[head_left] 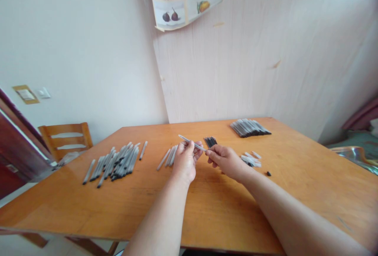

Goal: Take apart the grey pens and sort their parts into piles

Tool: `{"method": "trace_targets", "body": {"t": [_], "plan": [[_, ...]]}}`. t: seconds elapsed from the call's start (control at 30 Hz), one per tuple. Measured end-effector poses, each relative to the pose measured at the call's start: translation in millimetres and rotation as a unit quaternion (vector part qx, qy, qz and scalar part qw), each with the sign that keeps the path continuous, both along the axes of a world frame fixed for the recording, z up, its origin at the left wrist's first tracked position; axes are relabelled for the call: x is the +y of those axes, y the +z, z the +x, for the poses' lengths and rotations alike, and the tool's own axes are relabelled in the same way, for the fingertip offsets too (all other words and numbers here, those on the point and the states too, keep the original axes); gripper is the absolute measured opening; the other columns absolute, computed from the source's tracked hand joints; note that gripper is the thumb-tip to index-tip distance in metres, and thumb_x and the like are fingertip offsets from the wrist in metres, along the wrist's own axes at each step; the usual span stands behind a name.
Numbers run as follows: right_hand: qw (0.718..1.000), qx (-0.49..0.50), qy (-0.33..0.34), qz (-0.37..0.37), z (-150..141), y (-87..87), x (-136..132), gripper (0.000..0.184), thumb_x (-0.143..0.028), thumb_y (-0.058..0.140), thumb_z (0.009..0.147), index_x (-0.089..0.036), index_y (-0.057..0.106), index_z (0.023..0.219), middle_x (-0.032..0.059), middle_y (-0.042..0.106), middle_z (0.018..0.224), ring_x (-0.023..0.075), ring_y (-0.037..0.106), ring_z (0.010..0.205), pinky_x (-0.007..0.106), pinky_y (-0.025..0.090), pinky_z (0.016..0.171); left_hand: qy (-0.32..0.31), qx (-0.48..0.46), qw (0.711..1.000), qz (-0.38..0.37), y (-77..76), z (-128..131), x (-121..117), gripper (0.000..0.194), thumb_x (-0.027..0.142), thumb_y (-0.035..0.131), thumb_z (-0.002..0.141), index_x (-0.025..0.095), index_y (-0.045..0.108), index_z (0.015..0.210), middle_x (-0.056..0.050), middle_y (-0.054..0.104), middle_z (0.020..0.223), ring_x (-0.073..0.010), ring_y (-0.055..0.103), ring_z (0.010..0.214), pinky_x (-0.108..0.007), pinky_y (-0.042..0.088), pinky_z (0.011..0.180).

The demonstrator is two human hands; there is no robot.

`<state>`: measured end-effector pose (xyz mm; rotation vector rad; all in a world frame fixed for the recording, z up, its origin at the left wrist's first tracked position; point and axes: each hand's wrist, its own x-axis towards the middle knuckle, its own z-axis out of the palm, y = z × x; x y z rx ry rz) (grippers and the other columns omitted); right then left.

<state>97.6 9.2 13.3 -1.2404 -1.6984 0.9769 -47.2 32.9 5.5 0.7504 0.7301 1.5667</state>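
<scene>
A slim, pale translucent pen (pixel 184 138) is held above the middle of the table, slanting down to the right. My left hand (pixel 185 162) is closed round its middle, thumb on top. At its lower right end, my right hand (pixel 225 161) pinches with thumb and forefinger, which hide that end. Several whitish pen barrels (pixel 169 157) lie just left of my left hand. Thin dark refills (pixel 210 142) lie behind my right hand. Small white and black pen parts (pixel 252 159) lie to its right, partly covered by the hand.
On the wooden table (pixel 212 212) a loose heap of dark-ended pens (pixel 118 163) lies at the left. A neat row of similar pens (pixel 249 128) lies at the back right. A small black cap (pixel 268 173) sits alone at the right. A wooden chair (pixel 66 138) stands behind at left.
</scene>
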Motion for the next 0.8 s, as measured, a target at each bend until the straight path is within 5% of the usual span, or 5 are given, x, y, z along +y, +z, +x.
{"method": "trace_targets", "body": {"t": [0.4, 0.8], "plan": [[0.986, -0.153, -0.008, 0.068, 19, -8.1, 13, 0.021, -0.036, 0.056, 0.079, -0.019, 0.065, 0.085, -0.0016, 0.06, 0.065, 0.011, 0.051, 0.057, 0.021, 0.035, 0.051, 0.071, -0.023, 0.995, -0.069, -1.2, -7, 10, 0.008, 0.017, 0.057, 0.085, 0.017, 0.049, 0.084, -0.006, 0.068, 0.08, -0.0135, 0.067, 0.073, -0.026, 0.052, 0.069], [0.92, -0.384, -0.038, 0.068, 31, -9.9, 15, 0.018, -0.035, 0.06, 0.075, -0.026, 0.071, 0.084, 0.0038, 0.071, 0.083, 0.0182, 0.061, 0.076, 0.025, 0.035, 0.061, 0.087, -0.013, 0.992, -0.088, -5.6, -9, 15, 0.006, 0.017, 0.053, 0.088, 0.017, 0.049, 0.084, -0.008, 0.068, 0.083, -0.0131, 0.067, 0.073, -0.026, 0.052, 0.068]]}}
